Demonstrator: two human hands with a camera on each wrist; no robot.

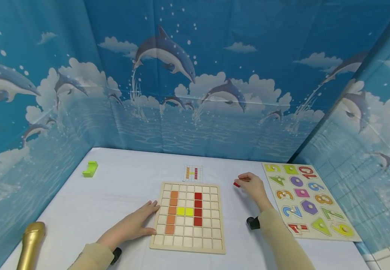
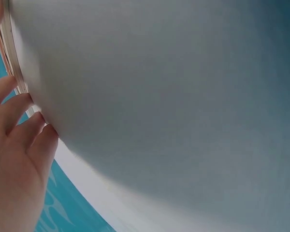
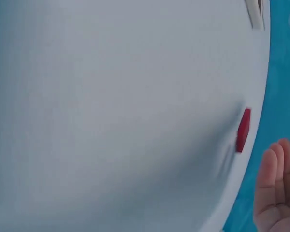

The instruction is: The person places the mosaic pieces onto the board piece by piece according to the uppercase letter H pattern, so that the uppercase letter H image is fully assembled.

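My left hand [image 1: 137, 224] rests its spread fingers and thumb against the left edge of a wooden grid board [image 1: 188, 251]. In the left wrist view its fingertips [image 2: 49, 133] are right at the board's edge. On the board stand an orange tile column [image 1: 171, 210], a red tile column [image 1: 198, 209] and two yellow tiles [image 1: 185, 211] side by side between them. Right of the board, my right hand [image 1: 253, 188] hovers over a loose red tile [image 1: 237, 184]. In the right wrist view its fairly straight fingers [image 3: 276, 169] show a gap to that tile.
Behind the board lies a small pattern card [image 1: 193, 173]. A number and shape puzzle [image 1: 307, 202] lies at the right. At the left are a green block [image 1: 90, 169] and a gold microphone [image 1: 32, 243]. A dolphin-print curtain [image 1: 195, 93] hangs round the white table.
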